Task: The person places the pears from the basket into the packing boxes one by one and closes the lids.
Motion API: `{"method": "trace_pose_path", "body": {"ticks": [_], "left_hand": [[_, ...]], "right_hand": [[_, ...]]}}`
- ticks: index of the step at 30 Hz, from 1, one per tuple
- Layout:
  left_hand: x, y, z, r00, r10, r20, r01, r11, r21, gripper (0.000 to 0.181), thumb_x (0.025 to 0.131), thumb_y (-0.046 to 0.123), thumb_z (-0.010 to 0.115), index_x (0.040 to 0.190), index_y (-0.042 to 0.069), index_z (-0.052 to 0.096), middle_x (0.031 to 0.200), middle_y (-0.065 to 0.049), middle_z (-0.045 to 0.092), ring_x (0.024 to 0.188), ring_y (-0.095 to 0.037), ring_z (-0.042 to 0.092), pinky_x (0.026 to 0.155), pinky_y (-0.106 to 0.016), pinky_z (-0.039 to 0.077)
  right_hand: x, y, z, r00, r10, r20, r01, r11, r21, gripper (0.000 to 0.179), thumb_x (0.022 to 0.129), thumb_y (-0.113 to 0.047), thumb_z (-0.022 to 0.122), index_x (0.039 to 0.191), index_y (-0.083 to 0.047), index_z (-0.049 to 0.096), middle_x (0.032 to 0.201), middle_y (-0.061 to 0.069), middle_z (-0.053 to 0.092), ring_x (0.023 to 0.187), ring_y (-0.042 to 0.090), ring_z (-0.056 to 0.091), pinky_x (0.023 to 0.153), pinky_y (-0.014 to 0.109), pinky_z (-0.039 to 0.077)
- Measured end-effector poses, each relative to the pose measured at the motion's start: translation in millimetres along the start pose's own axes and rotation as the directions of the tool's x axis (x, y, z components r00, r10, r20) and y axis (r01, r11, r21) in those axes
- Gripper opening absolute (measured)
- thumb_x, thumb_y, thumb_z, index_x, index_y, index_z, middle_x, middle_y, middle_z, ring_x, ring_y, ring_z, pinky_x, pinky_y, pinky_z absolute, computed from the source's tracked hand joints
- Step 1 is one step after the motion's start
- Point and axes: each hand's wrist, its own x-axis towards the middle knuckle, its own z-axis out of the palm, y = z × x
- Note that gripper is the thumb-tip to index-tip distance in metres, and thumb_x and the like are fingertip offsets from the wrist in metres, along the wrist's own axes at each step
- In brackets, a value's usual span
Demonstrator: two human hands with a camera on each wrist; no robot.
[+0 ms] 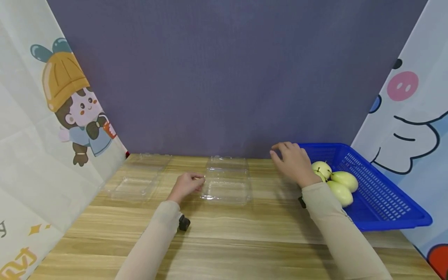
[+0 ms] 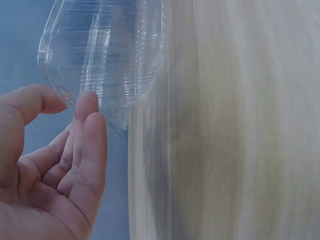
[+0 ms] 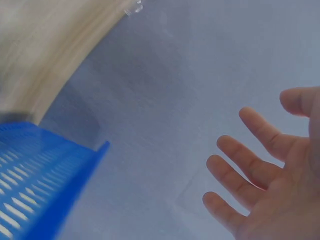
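Note:
My left hand [image 1: 187, 186] pinches the near-left rim of a clear plastic clamshell box [image 1: 225, 190], which stands with its lid laid back on the table. In the left wrist view, the thumb and fingertips meet at the corner of that box [image 2: 105, 55]. My right hand [image 1: 292, 163] hovers with spread, relaxed fingers over the left side of a blue basket [image 1: 388, 194], holding nothing. Several pale yellow-green pears [image 1: 344, 181] lie inside the basket, partly covered by the right forearm. The right wrist view shows the empty right hand [image 3: 270, 175] apart from the basket's rim [image 3: 75, 185].
A second clear clamshell box [image 1: 134, 186] stands open at the left of the wooden table [image 1: 224, 241]. A dark grey-blue panel [image 1: 224, 77] rises behind the table. Printed white sheets flank it on both sides.

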Motion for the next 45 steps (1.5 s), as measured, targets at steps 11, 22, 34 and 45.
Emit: {"method": "trace_pose_path", "body": {"ticks": [11,22,34,45], "left_hand": [[2.5,-1.3,-0.3,0.999,-0.019,0.027,0.021,0.998,-0.060,0.030,0.094,0.014,0.064,0.116,-0.005,0.069,0.091,-0.020,0.072,0.070,-0.017,0.068,0.066,-0.030,0.062],[3.4,-6.9,-3.4,0.997,-0.033,0.075,0.047,0.981,-0.190,0.033,0.095,0.009,0.063,0.121,-0.010,0.063,0.099,-0.027,0.068,0.076,-0.020,0.067,0.071,-0.031,0.062],[4.0,-4.9,-0.9,0.993,-0.049,0.105,0.071,0.973,-0.220,0.038,0.097,0.009,0.061,0.127,-0.014,0.058,0.100,-0.026,0.068,0.082,-0.024,0.067,0.073,-0.031,0.061],[5.8,-8.2,-0.3,0.989,-0.082,0.121,0.112,0.957,-0.268,0.036,0.099,0.010,0.061,0.128,-0.012,0.058,0.104,-0.024,0.065,0.080,-0.019,0.064,0.074,-0.028,0.060]], "right_hand": [[5.6,8,-28,0.999,0.015,0.048,-0.014,0.999,-0.029,0.040,0.106,-0.034,0.047,0.132,-0.006,0.061,0.136,0.026,0.054,0.122,0.047,0.048,0.092,0.064,0.043],[9.2,25,-44,0.981,0.044,0.188,-0.035,0.998,-0.050,0.048,0.106,-0.038,0.045,0.138,-0.005,0.056,0.142,0.028,0.048,0.127,0.052,0.041,0.102,0.071,0.032],[1.7,68,-53,0.957,0.083,0.278,-0.050,0.991,-0.124,0.053,0.104,-0.038,0.048,0.138,0.002,0.053,0.135,0.034,0.051,0.117,0.055,0.049,0.092,0.072,0.040],[-6.0,100,-46,0.895,0.137,0.425,-0.085,0.987,-0.139,0.065,0.101,-0.047,0.053,0.142,0.003,0.049,0.138,0.038,0.047,0.118,0.059,0.048,0.090,0.073,0.042]]}}
